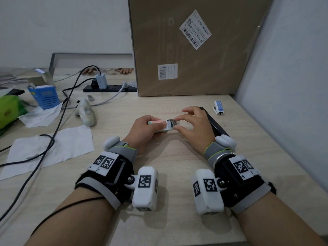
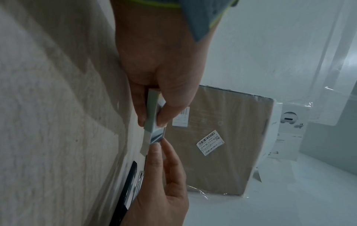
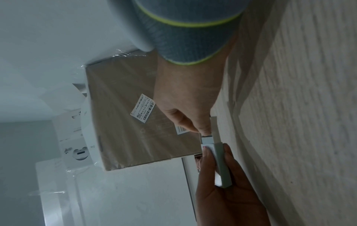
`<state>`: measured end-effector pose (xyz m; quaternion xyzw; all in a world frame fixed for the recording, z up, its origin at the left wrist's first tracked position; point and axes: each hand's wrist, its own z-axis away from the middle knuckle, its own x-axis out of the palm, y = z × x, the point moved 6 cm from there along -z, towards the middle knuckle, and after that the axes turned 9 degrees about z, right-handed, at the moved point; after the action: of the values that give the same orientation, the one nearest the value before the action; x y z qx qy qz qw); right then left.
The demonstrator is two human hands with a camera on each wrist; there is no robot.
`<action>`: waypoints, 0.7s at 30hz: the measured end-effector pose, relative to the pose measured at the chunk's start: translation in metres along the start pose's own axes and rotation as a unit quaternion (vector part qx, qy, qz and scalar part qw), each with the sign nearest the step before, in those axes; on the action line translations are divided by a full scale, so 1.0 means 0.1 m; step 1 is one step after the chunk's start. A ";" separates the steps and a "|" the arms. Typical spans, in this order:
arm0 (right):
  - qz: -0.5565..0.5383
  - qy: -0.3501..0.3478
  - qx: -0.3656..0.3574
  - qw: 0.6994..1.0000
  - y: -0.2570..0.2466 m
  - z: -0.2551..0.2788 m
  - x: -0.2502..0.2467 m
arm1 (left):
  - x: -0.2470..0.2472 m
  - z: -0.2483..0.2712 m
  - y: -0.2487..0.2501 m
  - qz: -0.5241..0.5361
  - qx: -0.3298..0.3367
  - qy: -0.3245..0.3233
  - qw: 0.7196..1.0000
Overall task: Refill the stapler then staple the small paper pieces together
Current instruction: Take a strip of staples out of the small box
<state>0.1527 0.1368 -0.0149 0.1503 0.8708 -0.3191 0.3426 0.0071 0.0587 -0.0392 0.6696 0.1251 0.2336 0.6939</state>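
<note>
My left hand [image 1: 150,125] grips a small staple box [image 1: 157,123], pink and green on top, low over the table's middle. Its white inner tray sticks out to the right with a grey, shiny staple strip [image 1: 171,123] in it. My right hand [image 1: 174,123] pinches that strip between thumb and index finger. The left wrist view shows the box [image 2: 151,107], the strip [image 2: 157,134] and the right hand's fingers [image 2: 160,156] at its end. The right wrist view shows the strip [image 3: 207,139] and the box [image 3: 223,165]. A blue dotted stapler [image 1: 218,107] lies at the right rear, away from both hands.
A black flat device [image 1: 215,122] lies under and behind my right hand. A large cardboard box [image 1: 191,50] stands at the back. On the left are white tissue sheets [image 1: 53,150], black cables [image 1: 58,121], a power strip [image 1: 110,87], a blue carton [image 1: 45,96] and a white controller [image 1: 87,112].
</note>
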 end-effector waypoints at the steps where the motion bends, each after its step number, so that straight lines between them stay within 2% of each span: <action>1: 0.005 -0.002 -0.001 1.000 0.00 0.00 0.00 | 0.00 0.00 0.01 -0.010 0.006 0.002 1.000; 8: 0.033 -0.018 -0.011 0.999 -0.01 0.00 0.03 | 0.02 0.02 0.04 -0.046 0.019 0.006 0.999; 21: -0.034 -0.023 -0.015 0.999 -0.08 0.02 -0.02 | -0.02 0.04 0.07 -0.069 0.041 0.032 0.996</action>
<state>0.1512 0.1300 -0.0111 0.1086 0.8720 -0.3208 0.3535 0.0060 0.0541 -0.0321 0.6791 0.2027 0.2012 0.6762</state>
